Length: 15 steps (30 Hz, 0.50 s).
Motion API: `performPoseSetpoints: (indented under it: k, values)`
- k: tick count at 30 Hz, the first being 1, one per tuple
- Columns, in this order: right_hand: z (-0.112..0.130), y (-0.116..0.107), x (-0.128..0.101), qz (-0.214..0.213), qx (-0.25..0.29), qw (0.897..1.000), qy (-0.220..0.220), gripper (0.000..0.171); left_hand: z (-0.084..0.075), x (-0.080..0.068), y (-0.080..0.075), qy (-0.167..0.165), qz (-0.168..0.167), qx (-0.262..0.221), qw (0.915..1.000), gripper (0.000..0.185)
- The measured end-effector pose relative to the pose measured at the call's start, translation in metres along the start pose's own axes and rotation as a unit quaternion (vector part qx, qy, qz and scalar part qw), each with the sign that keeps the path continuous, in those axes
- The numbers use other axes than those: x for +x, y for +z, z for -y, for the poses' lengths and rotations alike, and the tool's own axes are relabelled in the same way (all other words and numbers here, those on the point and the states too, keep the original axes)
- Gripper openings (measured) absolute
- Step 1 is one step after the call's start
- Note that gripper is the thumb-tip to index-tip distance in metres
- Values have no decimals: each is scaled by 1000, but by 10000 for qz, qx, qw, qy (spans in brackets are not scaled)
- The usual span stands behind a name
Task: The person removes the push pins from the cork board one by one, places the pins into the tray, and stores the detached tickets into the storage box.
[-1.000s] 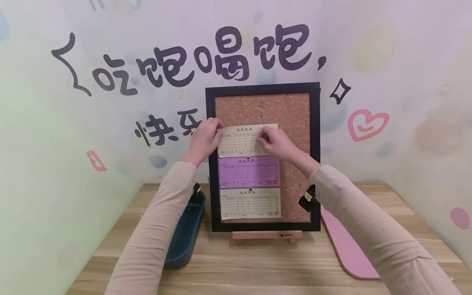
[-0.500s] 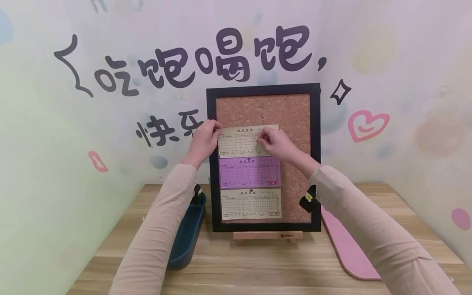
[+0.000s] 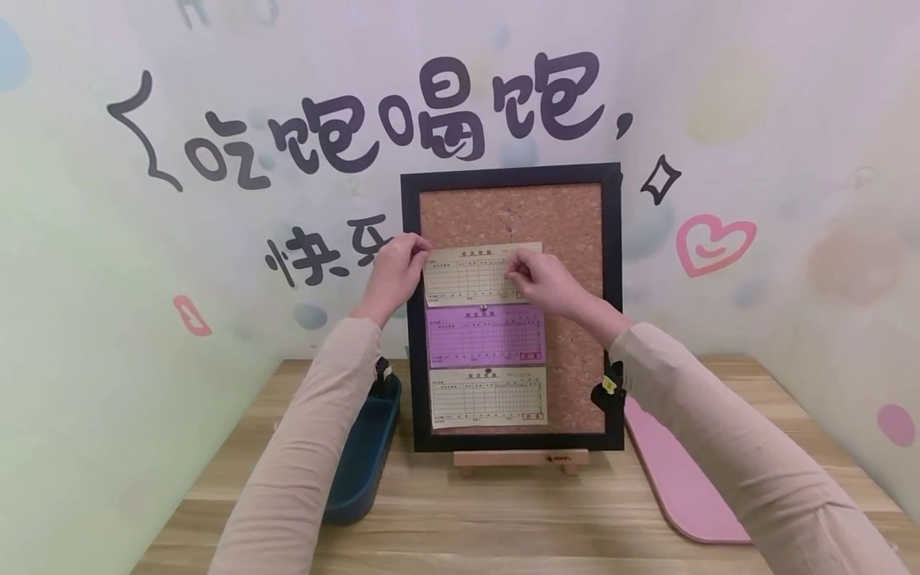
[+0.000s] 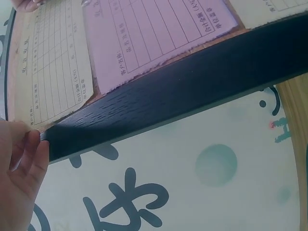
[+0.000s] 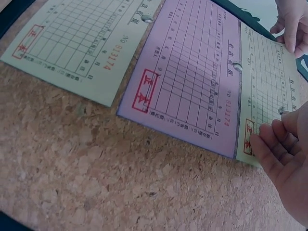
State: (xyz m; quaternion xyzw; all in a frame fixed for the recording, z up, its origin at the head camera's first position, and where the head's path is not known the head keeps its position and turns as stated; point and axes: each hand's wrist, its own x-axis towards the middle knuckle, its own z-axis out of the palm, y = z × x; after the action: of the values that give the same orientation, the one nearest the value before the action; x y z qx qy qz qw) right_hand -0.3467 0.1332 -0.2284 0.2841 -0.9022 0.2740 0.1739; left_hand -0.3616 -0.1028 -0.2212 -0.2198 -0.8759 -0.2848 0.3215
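Note:
A top cream receipt slip (image 3: 460, 279) lies against the cork board (image 3: 575, 216), above a purple receipt slip (image 3: 485, 335) and a lower cream receipt slip (image 3: 489, 399). My left hand (image 3: 397, 267) holds the top slip's upper left corner, its fingers at the black frame (image 4: 144, 101). My right hand (image 3: 549, 281) is over the right half of the top slip. In the right wrist view its thumb and fingertips pinch at a small silver pushpin (image 5: 283, 111) near that slip's upper edge. Another pushpin (image 5: 237, 66) fastens the purple slip, and a third pushpin (image 5: 147, 19) the lower cream one.
The framed board leans on a small wooden easel (image 3: 521, 458) on the wood-grain table (image 3: 503, 519). A dark blue tray (image 3: 359, 479) stands to the left, partly behind my left sleeve. On the right lies a pink mat (image 3: 683, 487), partly under my right forearm.
My right hand and wrist have shifted slightly to the right over the top slip. The left hand stays at the corner; the slips keep their places.

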Motion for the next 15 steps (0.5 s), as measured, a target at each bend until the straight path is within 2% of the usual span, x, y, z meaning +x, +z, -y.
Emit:
performPoseSetpoints:
  k: [7, 15]
  values:
    - [0, -1, -6, 42, -19, 10000, 36, 7, -2, -4, -10, -177, -39, -46, 9998, 13]
    - [0, -2, -13, 134, -10, 9999, 10, 6, 0, -6, -21, -175, -291, -153, 9993, 12]
